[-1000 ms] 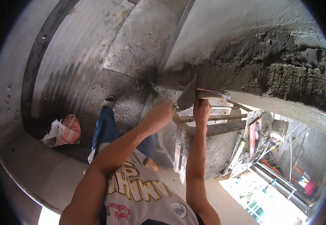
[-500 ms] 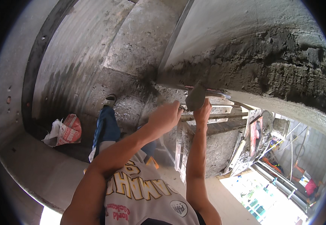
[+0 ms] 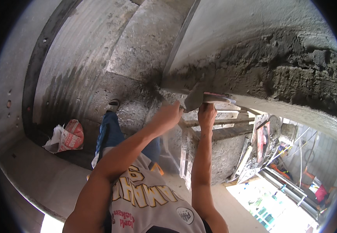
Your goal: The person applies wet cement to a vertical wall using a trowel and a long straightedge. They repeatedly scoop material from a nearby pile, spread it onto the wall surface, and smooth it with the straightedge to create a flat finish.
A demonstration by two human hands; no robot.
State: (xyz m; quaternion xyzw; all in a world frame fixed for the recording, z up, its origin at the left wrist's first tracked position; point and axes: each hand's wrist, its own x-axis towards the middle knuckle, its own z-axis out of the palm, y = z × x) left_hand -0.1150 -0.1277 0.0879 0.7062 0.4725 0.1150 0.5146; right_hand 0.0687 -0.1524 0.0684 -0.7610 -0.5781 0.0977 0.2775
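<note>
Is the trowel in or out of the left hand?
In: the left hand is curled shut, and the trowel blade projects from it.

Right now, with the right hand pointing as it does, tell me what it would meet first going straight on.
Beyond the flat tool it holds, the right hand would probably meet the mortar-coated wall first, though this single view leaves the depth unclear.

The trowel blade (image 3: 194,98) looks like matt metal, the mortar (image 3: 292,79) rough, the trousers (image 3: 109,132) matt cloth.
</note>
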